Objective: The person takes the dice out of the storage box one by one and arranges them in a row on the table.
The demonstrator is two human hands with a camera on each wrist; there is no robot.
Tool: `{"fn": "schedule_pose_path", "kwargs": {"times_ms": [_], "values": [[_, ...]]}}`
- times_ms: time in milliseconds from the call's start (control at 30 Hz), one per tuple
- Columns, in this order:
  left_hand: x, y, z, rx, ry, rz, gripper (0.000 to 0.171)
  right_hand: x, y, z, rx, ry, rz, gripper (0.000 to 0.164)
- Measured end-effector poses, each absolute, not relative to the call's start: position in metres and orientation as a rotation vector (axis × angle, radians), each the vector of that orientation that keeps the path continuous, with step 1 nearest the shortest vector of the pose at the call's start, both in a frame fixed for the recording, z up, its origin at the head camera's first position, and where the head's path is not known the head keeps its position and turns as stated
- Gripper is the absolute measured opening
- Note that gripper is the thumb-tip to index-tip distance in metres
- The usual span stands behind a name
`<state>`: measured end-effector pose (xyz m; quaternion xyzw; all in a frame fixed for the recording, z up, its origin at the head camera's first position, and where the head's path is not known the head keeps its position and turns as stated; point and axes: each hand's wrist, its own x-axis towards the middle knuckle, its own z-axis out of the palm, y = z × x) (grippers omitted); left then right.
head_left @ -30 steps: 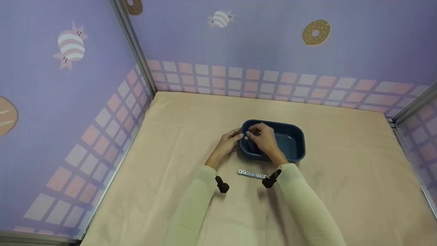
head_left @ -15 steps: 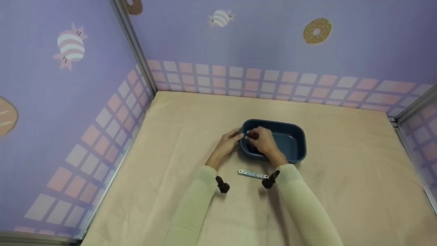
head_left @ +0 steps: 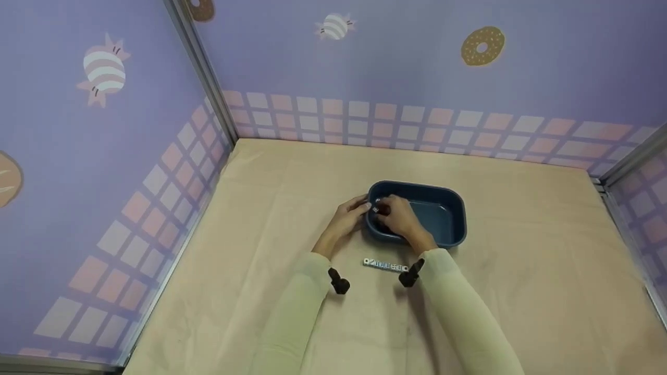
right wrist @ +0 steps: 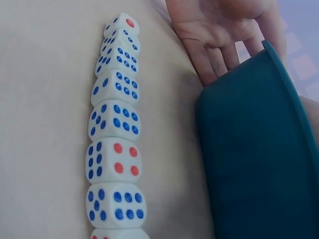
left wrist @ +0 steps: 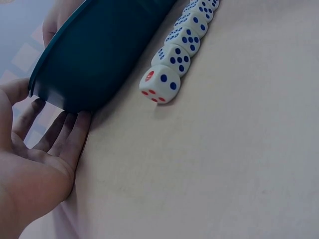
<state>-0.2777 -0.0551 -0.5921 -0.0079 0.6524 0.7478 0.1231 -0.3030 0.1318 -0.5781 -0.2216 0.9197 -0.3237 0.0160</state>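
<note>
My right grip (head_left: 401, 215) is down inside the left part of the blue tub (head_left: 437, 221), fingers bent; a small white piece (head_left: 375, 209) sits just beside its fingertips, but I cannot tell whether I have anything pinched there. With my left grip (head_left: 344, 219) I hold the tub's left wall, thumb at the rim and fingers against the outside. On the near side of the tub, apart from it, a row of white dice (head_left: 385, 265) runs left to right on the bench (head_left: 281, 208), each die touching the next. My left wrist view shows the left-end die (left wrist: 160, 85) with a single red dot on one face and two blue dots on another. Pale sleeves (head_left: 292, 307) cover both arms. A purple wall (head_left: 396, 57) with candy and doughnut prints stands at the far side.
</note>
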Motion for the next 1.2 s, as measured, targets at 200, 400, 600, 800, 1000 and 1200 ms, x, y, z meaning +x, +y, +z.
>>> {"fn": "schedule_pose_path", "kwargs": {"times_ms": [200, 400, 600, 800, 1000, 1200], "values": [[-0.278, -0.055, -0.593, -0.013, 1.948, 2.165, 0.049, -0.303, 0.13, -0.579, -0.695, 2.84, -0.983, 0.017], [-0.276, -0.056, -0.593, -0.023, 1.971, 2.145, 0.048, -0.301, 0.13, -0.579, -0.726, 2.802, -1.045, 0.012], [-0.277, -0.055, -0.592, -0.018, 1.942, 2.153, 0.048, -0.298, 0.135, -0.57, -0.758, 2.897, -1.251, 0.011], [-0.277, -0.054, -0.593, -0.005, 1.908, 2.174, 0.046, -0.287, 0.143, -0.55, -0.856, 2.883, -1.29, 0.012], [-0.276, -0.054, -0.593, 0.012, 1.982, 2.144, 0.047, -0.266, 0.164, -0.516, -1.012, 2.874, -1.122, 0.015], [-0.278, -0.054, -0.591, 0.008, 2.006, 2.13, 0.047, -0.236, 0.192, -0.504, -1.218, 2.918, -0.925, 0.013]]}}
